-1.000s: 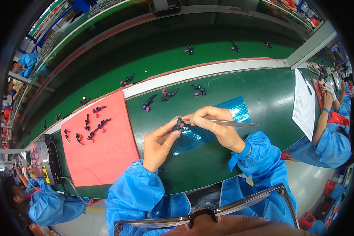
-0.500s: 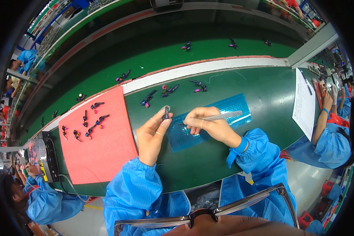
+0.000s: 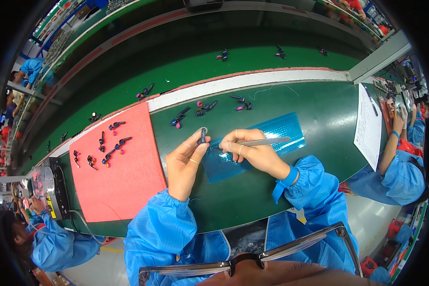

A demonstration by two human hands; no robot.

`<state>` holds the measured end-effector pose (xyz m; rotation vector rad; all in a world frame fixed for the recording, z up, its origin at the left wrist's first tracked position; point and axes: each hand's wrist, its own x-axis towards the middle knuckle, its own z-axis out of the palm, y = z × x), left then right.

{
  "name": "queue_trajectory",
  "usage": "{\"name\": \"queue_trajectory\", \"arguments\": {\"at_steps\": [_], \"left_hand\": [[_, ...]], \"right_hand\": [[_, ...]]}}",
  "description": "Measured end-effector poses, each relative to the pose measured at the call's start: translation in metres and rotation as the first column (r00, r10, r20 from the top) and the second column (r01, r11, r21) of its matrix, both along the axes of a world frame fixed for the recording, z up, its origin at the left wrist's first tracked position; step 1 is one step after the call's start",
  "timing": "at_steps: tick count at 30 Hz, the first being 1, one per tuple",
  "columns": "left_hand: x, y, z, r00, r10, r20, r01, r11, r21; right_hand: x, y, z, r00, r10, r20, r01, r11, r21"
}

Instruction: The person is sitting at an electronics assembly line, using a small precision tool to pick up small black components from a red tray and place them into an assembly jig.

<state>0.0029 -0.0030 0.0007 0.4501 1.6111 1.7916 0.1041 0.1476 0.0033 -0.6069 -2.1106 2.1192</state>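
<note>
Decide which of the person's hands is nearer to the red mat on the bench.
Left. The left hand is just off the right edge of the red mat, holding a small dark part. The right hand, holding tweezers, lies farther right over the blue sheet.

I see one white printed sheet (image 3: 368, 125), a tall rectangle with fine dark print, lying on the green bench (image 3: 319, 102) at its right end. Left of the bench's red mat (image 3: 119, 176) sits a small dark box-shaped device (image 3: 57, 188); whether it carries a screen I cannot tell.
</note>
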Motion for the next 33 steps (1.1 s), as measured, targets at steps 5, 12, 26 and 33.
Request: {"name": "queue_trajectory", "arguments": {"at_steps": [5,12,26,33], "left_hand": [[0.000,0.000,0.001,1.000,0.005,0.010,-0.005,1.000,-0.004],[0.000,-0.001,0.001,1.000,-0.008,0.001,0.008,1.000,0.001],[0.000,0.000,-0.001,0.996,0.083,0.021,-0.084,0.996,0.035],[0.003,-0.001,0.001,0.997,-0.041,0.060,0.036,0.997,0.073]], "right_hand": [[0.000,0.000,-0.001,1.000,-0.008,-0.009,0.008,1.000,-0.019],[-0.001,-0.002,0.001,1.000,0.009,0.016,-0.009,1.000,-0.005],[0.002,0.002,0.007,0.994,-0.045,-0.103,0.026,0.984,-0.177],[0.006,-0.003,0.010,0.948,-0.091,-0.305,0.010,0.967,-0.256]]}}
